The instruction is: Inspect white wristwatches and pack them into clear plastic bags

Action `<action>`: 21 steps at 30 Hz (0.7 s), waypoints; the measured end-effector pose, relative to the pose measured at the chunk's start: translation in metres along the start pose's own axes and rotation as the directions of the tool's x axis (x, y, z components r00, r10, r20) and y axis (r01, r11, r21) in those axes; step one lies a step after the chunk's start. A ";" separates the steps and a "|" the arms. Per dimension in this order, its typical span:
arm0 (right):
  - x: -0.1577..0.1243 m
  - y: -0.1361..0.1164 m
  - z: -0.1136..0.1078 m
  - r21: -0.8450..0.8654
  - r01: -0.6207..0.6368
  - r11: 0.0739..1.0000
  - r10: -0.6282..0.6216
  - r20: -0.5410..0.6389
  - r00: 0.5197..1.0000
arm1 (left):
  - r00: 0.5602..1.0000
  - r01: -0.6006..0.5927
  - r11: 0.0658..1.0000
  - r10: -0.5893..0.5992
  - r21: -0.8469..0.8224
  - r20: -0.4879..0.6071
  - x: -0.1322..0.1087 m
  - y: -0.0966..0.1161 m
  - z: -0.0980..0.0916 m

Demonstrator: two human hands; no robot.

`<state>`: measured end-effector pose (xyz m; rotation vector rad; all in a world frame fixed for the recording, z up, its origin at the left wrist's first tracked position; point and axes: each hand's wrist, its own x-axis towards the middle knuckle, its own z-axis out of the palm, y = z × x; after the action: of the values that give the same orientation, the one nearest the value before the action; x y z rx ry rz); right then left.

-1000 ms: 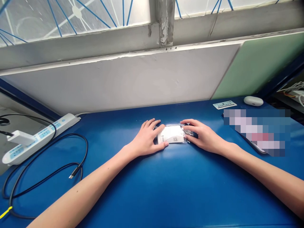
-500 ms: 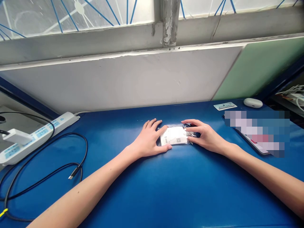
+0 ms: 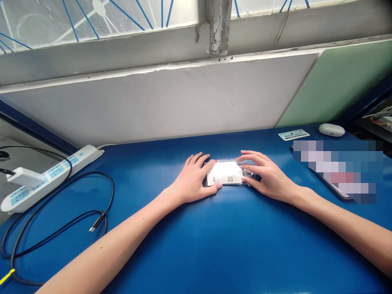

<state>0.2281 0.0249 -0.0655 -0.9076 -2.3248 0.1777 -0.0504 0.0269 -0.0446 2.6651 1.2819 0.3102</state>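
Observation:
A small flat packet [image 3: 227, 173] lies on the blue table top, a clear plastic bag with a white label that bears a barcode and a square code. My left hand [image 3: 193, 179] rests over its left end, fingers spread; the thumb lies by the near edge and the index finger by the far edge. At the right end, my right hand [image 3: 266, 173] has its fingers apart and slightly bent, with fingertips touching the crinkled plastic. Something dark shows inside the bag there, partly hidden by the fingers.
On the left stands a white power strip [image 3: 88, 157] with a white charger [image 3: 27, 179] plugged in. A black cable [image 3: 112, 192] loops beside it. At the right lie a card [image 3: 294, 135], a white earbud case [image 3: 331, 130] and a phone-like flat object, mostly blurred out.
The view has shifted slightly. My right hand has moved a little to the right along the packet's end; my left hand stays in place over the packet.

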 end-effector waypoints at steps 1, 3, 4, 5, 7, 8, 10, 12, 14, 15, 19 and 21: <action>0.000 0.000 0.000 0.005 -0.003 1.000 0.003 -0.004 1.000 | 1.000 0.001 1.000 -0.001 -0.002 -0.002 0.000 0.000 0.000; 0.000 0.000 -0.001 0.014 -0.008 1.000 0.008 -0.010 1.000 | 1.000 0.000 1.000 0.000 -0.009 -0.005 0.000 0.001 -0.001; 0.000 0.000 -0.001 0.015 -0.007 1.000 0.007 -0.013 1.000 | 1.000 -0.002 1.000 0.002 -0.012 -0.006 0.001 0.001 -0.001; 0.000 0.000 -0.001 0.014 -0.004 1.000 0.005 -0.013 1.000 | 1.000 -0.002 1.000 0.002 -0.013 -0.005 0.001 0.001 -0.001; 0.001 0.000 -0.002 0.016 -0.003 1.000 0.003 -0.013 1.000 | 1.000 0.001 1.000 -0.001 -0.011 -0.004 0.000 0.001 0.000; 0.001 0.000 -0.003 0.023 -0.005 1.000 0.006 -0.009 1.000 | 1.000 0.002 1.000 -0.002 -0.009 -0.005 0.000 0.000 0.000; 0.002 0.001 -0.003 0.046 -0.012 0.999 0.012 0.006 1.000 | 1.000 0.003 1.000 -0.003 -0.005 -0.005 0.000 0.000 0.000; 0.003 0.003 -0.004 0.062 -0.016 0.998 0.015 0.023 1.000 | 1.000 -0.004 1.000 0.004 -0.005 -0.008 0.000 0.000 0.000; 0.003 0.004 -0.004 0.068 -0.016 0.998 0.014 0.030 0.999 | 1.000 -0.011 1.000 0.010 -0.009 -0.010 0.000 0.000 0.000; 0.003 0.004 -0.004 0.070 -0.018 0.997 0.016 0.029 0.999 | 1.000 -0.012 1.000 0.012 -0.012 -0.012 0.000 0.000 0.000; 0.001 0.005 -0.004 0.077 -0.039 0.996 0.038 0.018 0.999 | 1.000 -0.010 1.000 0.009 -0.018 -0.019 0.000 -0.001 0.000; 0.000 0.005 -0.003 0.075 -0.055 0.996 0.055 0.011 0.998 | 1.000 -0.014 0.999 0.013 -0.029 -0.029 0.000 -0.002 0.001</action>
<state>0.2325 0.0285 -0.0643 -0.9357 -2.2867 0.2905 -0.0523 0.0282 -0.0459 2.6554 1.2588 0.3672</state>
